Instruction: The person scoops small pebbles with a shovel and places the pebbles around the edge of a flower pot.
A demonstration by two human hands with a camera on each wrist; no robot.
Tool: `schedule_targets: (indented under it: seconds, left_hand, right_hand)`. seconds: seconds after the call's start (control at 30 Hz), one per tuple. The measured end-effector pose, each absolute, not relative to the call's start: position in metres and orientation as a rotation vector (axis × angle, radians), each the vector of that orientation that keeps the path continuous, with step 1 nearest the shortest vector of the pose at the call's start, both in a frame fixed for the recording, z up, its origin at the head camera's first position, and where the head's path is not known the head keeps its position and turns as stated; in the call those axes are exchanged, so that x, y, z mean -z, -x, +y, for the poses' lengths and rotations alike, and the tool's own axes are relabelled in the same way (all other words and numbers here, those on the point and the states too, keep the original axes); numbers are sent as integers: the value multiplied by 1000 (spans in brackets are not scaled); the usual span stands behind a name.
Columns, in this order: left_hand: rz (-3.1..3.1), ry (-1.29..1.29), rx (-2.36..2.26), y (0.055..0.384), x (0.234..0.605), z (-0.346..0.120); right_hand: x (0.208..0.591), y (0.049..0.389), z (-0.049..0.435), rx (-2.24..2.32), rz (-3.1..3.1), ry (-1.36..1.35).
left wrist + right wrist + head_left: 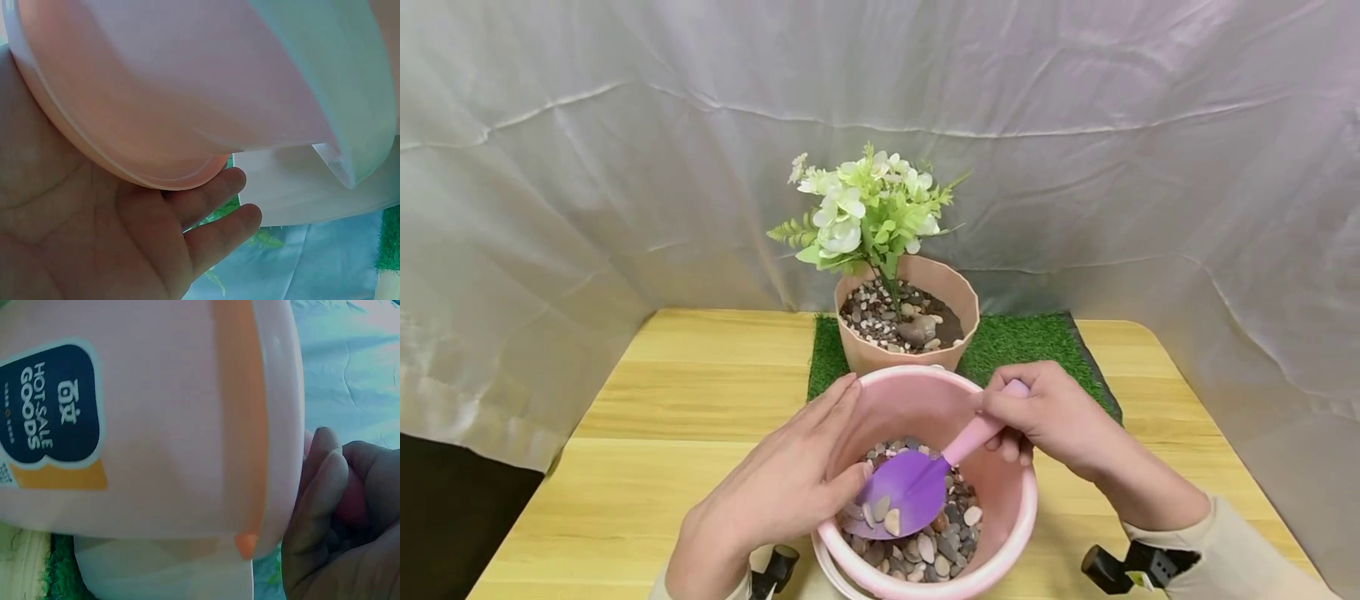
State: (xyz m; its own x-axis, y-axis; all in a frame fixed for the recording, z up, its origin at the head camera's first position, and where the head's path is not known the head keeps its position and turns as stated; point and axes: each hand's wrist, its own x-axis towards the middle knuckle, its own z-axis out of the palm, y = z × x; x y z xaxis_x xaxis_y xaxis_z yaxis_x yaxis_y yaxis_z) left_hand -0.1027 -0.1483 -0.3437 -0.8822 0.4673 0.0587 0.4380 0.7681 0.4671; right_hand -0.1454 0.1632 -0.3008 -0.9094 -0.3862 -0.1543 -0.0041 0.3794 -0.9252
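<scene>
My right hand (1037,412) grips the pink handle of a garden trowel (913,492) at the upper right of a pink bucket (1026,517). The trowel's purple blade is tilted down into the bucket, with several pebbles (891,522) near its tip. My left hand (782,467) rests along the bucket's left rim, fingers extended, its thumb inside beside the blade. Grey, brown and white pebbles (951,546) cover the bucket's bottom. In the left wrist view the left palm (81,219) lies against the rim. In the right wrist view the curled right fingers (322,494) are beside the rim.
Behind the bucket, a peach flowerpot (966,321) holds white flowers (842,221), green leaves, soil, small stones and a larger stone (917,329). It stands on a green turf mat (1022,342) on the wooden table (700,392). Grey cloth (1075,183) surrounds the back and sides.
</scene>
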Motion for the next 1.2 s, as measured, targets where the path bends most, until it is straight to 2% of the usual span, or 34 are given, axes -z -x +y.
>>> schedule_targets:
  seconds: [0.57, 0.9, 1.2]
  left_hand:
    - [2913, -752, -722, 102, 344, -148]
    - [2874, -699, -757, 102, 344, -148]
    - [2866, -716, -773, 102, 345, -150]
  right_hand:
    - [310, 149, 194, 1726, 2389, 271]
    - [286, 157, 217, 2073, 2296, 139]
    - [258, 192, 232, 2358, 2290, -24]
